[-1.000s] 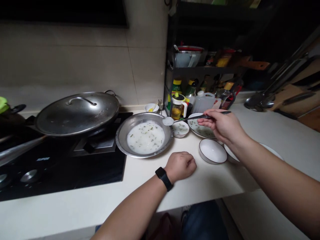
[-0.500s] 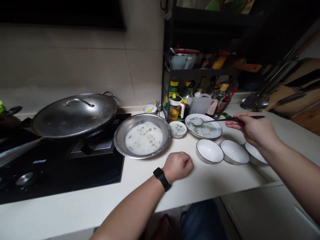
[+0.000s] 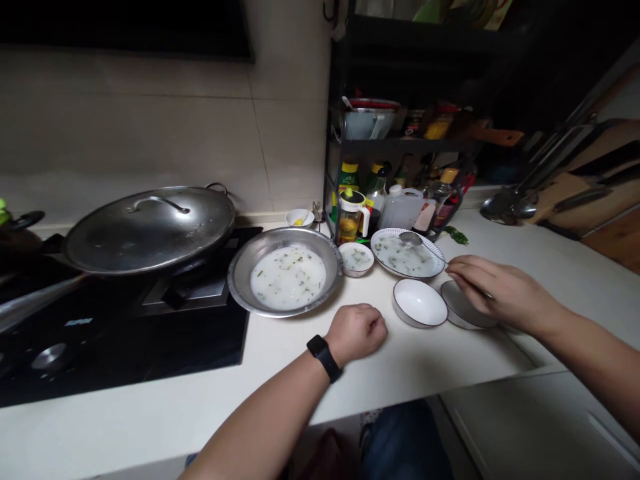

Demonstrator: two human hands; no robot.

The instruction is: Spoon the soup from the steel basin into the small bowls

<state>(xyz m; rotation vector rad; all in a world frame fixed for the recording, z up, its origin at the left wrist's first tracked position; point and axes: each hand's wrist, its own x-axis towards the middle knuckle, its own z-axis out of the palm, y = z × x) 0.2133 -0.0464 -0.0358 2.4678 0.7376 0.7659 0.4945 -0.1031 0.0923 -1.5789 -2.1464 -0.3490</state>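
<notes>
ok so from my end of the link the view is a cream counter [image 3: 400, 380] along a tiled wall, with a black glass hob [image 3: 100, 340] on the left carrying a steel wok lid [image 3: 150, 230]. next along is a wide steel basin [image 3: 240, 283] of white porridge [image 3: 289, 278] flecked with green, then a small dish [image 3: 356, 270] and a blue-rimmed white plate [image 3: 415, 273] smeared with the same stuff. in front of those sits a white bowl [image 3: 419, 303], with a second bowl [image 3: 467, 320] just under my right hand [image 3: 505, 290]. my left hand [image 3: 357, 332] is parked on the counter in a loose fist, curled in on nothing, a black watch [image 3: 325, 358] on the wrist. the thing that matters is the metal spoon [image 3: 410, 238], lying in the plate with its handle [image 3: 433, 252] running over the rim toward my right fingers [image 3: 465, 275]. those are curled and close together, and the handle seems to pass under them, but i can't tell if they're pinching it. step in hand looks like spoon work at the plate, and my call is that the next move needs a firm grip on that handle.
</notes>
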